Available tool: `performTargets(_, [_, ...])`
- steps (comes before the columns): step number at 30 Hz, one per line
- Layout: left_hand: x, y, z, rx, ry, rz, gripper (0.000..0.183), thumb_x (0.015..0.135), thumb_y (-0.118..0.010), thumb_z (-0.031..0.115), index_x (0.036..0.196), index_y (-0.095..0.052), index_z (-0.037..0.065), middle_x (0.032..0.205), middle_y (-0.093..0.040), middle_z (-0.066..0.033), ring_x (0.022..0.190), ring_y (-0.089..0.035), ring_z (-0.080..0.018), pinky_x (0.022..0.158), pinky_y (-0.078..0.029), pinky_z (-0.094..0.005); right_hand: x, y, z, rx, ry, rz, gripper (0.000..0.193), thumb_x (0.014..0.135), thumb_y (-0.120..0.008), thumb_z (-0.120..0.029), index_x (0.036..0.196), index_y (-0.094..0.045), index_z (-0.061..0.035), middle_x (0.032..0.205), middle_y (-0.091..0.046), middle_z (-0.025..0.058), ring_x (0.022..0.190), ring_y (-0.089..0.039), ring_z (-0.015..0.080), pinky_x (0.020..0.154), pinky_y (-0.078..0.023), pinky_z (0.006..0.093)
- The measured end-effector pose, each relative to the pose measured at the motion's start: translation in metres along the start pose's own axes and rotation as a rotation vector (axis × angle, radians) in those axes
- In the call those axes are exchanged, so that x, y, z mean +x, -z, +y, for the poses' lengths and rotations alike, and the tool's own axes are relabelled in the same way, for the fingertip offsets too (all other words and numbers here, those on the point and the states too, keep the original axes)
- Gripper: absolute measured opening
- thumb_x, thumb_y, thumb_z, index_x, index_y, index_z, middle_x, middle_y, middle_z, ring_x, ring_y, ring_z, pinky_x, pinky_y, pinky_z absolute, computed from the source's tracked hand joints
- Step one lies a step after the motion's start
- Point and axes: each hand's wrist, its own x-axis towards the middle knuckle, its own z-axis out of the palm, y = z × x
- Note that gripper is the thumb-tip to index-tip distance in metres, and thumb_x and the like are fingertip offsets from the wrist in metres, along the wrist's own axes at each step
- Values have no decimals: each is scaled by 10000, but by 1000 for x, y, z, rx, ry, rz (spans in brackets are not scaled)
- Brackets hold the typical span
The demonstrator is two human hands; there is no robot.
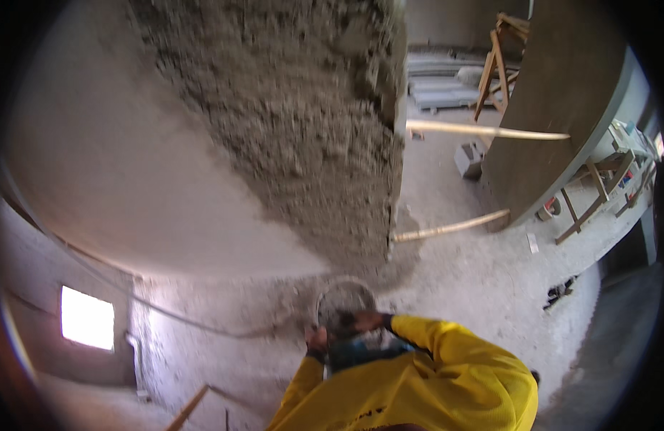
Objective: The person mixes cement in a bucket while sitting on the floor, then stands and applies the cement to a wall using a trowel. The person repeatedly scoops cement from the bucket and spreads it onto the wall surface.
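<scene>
Low in front of my body, a round bucket [346, 280] stands on the floor with grey mortar [344, 296] inside. My left hand [317, 338] is closed at the near left of the bucket; what it grips is too small to make out. From the right, my right hand [368, 321] reaches over the near side of the bucket, its fingers closed around something dark and blurred. Beyond the bucket rises a wall with a rough, wet plaster patch [310, 122] beside smooth plaster [131, 144].
A hose or cable [195, 327] runs along the left to near the bucket. Two wooden poles [483, 129] brace the wall edge and a curved panel [555, 100]. A concrete block [468, 159], a wooden trestle [492, 72] and stacked sheets [443, 82] lie beyond. Left is a bright window [87, 318].
</scene>
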Motion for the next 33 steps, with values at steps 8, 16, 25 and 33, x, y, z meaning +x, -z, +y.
performTargets(8, [124,56,52,-169,256,-97,170,900,-496,113,1056,-499,43,876,-531,-185,640,-528,-337,630,-495,-587,-21,0,-69,671,-122,306,375,890,-623,-451,772,-622,-95,577,-488,-10,450,-435,113,406,-334,297])
performTargets(16, [251,93,45,-312,446,-229,126,905,-481,83,1030,-482,71,860,-514,-185,607,-489,-321,638,-476,-630,24,-31,-125,1043,-329,637,336,936,-578,-381,846,-618,-60,629,-498,-8,482,-430,103,416,-323,268])
performTargets(25, [315,213,121,390,215,-586,129,896,-503,151,989,-524,64,841,-554,-179,637,-530,-311,654,-487,-581,76,2,-310,1487,376,1564,184,841,-458,-112,946,-600,-60,710,-534,35,559,-531,125,451,-445,300])
performTargets(33, [330,357,180,1189,-283,-656,169,889,-521,210,953,-561,59,825,-589,-174,664,-566,-301,668,-497,-538,11,131,-484,754,1025,2370,364,952,-561,-228,1230,-393,-62,888,-491,25,548,-521,96,432,-490,246])
